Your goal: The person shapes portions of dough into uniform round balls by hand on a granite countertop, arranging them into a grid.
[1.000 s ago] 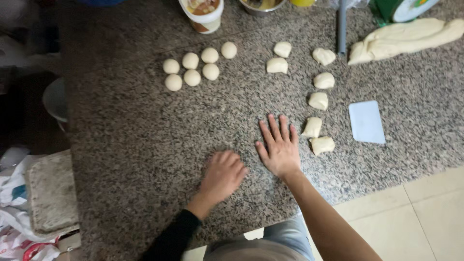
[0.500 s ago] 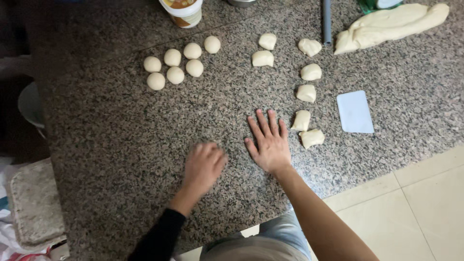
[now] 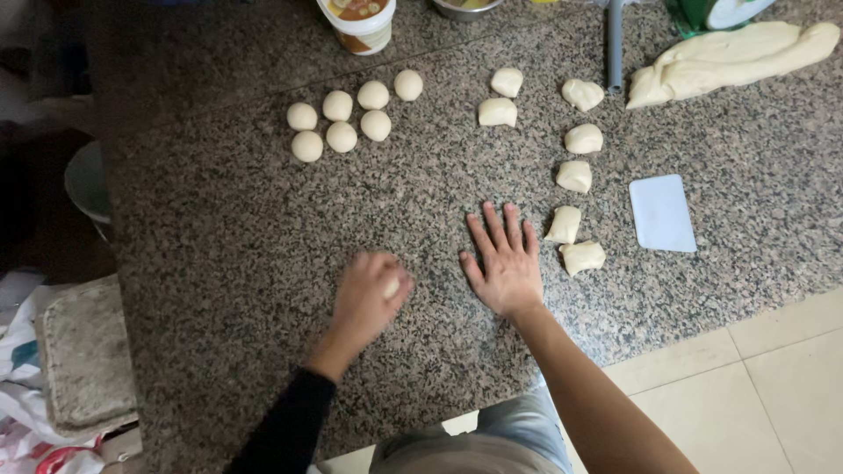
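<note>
My left hand (image 3: 367, 295) is cupped over a small piece of dough (image 3: 392, 287) on the speckled granite counter (image 3: 228, 237); a pale bit shows under the fingers. Flat on the counter beside it lies my right hand (image 3: 500, 261), fingers spread, holding nothing. Just right of that hand sit rough cut dough pieces (image 3: 564, 225), running in a curved line toward the back. Several smooth round dough balls (image 3: 342, 136) are grouped at the back left. A long lump of uncut dough (image 3: 729, 61) lies at the back right.
A white plastic scraper (image 3: 662, 212) lies right of the cut pieces. At the counter's back edge stand a tub (image 3: 357, 22), a metal bowl (image 3: 461, 7) and a grey rod (image 3: 615, 39). Tiled floor (image 3: 755, 386) lies at right, and cloth and a mat (image 3: 83, 351) at left.
My left hand has shifted a little over the dough piece, which now shows under its fingers. The right hand stays flat. The camera view has drifted slightly.
</note>
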